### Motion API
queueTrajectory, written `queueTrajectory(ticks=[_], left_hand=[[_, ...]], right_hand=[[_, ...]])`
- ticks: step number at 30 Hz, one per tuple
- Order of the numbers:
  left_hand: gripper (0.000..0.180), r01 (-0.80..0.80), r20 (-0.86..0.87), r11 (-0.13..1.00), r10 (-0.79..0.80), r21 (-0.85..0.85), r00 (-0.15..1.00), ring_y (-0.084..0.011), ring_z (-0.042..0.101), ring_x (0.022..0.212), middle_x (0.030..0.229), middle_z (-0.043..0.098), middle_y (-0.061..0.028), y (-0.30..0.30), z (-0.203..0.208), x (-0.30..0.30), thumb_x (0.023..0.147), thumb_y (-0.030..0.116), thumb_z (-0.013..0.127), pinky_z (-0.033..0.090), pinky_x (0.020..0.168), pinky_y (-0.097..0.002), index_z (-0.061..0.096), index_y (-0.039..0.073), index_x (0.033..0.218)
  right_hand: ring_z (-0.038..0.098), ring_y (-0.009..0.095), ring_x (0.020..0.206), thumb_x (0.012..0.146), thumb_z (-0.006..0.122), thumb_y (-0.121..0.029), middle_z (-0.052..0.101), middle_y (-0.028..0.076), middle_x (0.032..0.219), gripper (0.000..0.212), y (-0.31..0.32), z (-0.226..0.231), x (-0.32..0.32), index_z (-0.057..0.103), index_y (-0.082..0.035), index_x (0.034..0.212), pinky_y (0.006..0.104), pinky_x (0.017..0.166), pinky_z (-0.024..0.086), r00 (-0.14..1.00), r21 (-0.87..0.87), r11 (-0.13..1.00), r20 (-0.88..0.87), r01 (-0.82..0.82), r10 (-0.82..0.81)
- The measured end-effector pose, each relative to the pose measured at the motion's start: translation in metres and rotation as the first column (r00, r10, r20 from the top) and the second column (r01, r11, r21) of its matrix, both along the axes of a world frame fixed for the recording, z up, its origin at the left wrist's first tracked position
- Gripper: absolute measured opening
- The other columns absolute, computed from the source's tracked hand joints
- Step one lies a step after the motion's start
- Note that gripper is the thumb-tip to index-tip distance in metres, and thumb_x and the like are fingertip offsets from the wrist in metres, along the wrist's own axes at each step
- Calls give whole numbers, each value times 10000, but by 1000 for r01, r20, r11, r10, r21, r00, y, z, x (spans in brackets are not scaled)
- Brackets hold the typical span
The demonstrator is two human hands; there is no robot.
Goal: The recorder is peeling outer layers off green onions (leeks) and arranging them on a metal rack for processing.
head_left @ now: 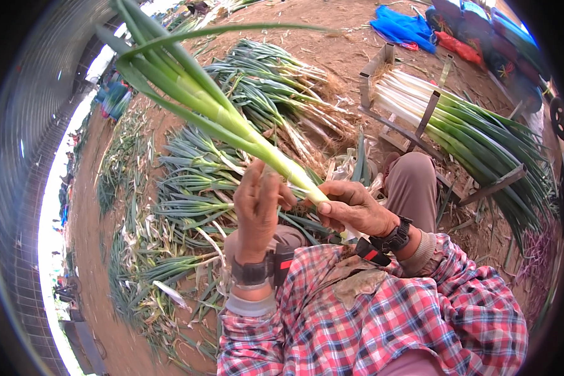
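A long green onion (257, 141) slants across the view, its leafy top up and left, its pale base toward me. My right hand (351, 207) grips it near the white base, thumb along the stalk. My left hand (259, 207) is raised just beside the lower stalk, fingers slightly bent and apart, nothing visible in its palm; whether the fingertips touch the stalk I cannot tell. Below my hands and to the left, loose green onions (194, 169) lie heaped. Farther off lies a second heap of green onions (276, 88), with brown roots.
To the right, a metal rack (427, 113) cradles a big bundle of cleaned green onions (457, 125). Stripped leaves (138, 250) litter the brown soil at left. A blue plastic sheet (402, 28) and a red bag (460, 49) lie at the far right. My bent knee (413, 182) stands beside the rack.
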State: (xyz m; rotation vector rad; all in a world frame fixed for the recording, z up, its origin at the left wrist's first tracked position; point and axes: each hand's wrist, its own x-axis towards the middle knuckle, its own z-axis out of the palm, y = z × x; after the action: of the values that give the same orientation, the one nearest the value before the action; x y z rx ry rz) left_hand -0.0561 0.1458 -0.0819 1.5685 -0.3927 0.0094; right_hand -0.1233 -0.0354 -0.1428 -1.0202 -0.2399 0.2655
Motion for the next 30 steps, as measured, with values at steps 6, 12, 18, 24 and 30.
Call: queueTrajectory(ticks=[6, 12, 18, 24, 30], left_hand=[[190, 112, 123, 983, -130, 143, 984, -49, 532, 558, 710, 585, -13, 5, 2, 10, 1018, 151, 515, 423, 495, -201, 597, -21, 1033], [236, -144, 360, 820, -81, 554, 929, -163, 534, 540, 642, 547, -47, 1, -51, 65, 934, 192, 624, 465, 535, -322, 604, -1, 1069], [632, 412, -112, 910, -405, 49, 908, -329, 500, 1274, 1357, 523, -215, 30, -64, 42, 945, 349, 583, 404, 1071, -445, 367, 34, 1449], [386, 153, -69, 837, -221, -525, 973, -71, 348, 525, 663, 369, 38, 0, 53, 26, 1045, 377, 424, 359, 515, -252, 506, 25, 1182], [403, 317, -29, 545, -533, -776, 846, -32, 310, 462, 647, 360, 53, 57, 67, 79, 1043, 384, 418, 308, 491, -227, 520, 2, 1118]], right_hand=[[521, 40, 568, 982, 582, -301, 598, -4, 685, 349, -10, 5, -6, 632, -6, 1163, 192, 502, 390, 988, 42, 988, 59, -148, 146], [513, 53, 560, 981, 583, -295, 580, 1, 673, 355, -3, 12, -16, 625, 4, 1169, 215, 495, 388, 958, 120, 952, 99, -280, 270], [508, 44, 550, 981, 581, -303, 570, -18, 682, 355, 6, 36, 11, 625, -1, 1162, 216, 479, 391, 971, -92, 989, 198, -114, 131], [577, 104, 905, 999, 535, -379, 608, 34, 987, 440, 26, 30, 45, 576, -8, 1232, 272, 762, 483, 904, -223, 965, 371, -137, 214], [533, 158, 1061, 1006, 479, -454, 608, 85, 1132, 539, 18, -14, 4, 543, -10, 1304, 312, 902, 447, 899, -317, 890, 186, -327, 396]])
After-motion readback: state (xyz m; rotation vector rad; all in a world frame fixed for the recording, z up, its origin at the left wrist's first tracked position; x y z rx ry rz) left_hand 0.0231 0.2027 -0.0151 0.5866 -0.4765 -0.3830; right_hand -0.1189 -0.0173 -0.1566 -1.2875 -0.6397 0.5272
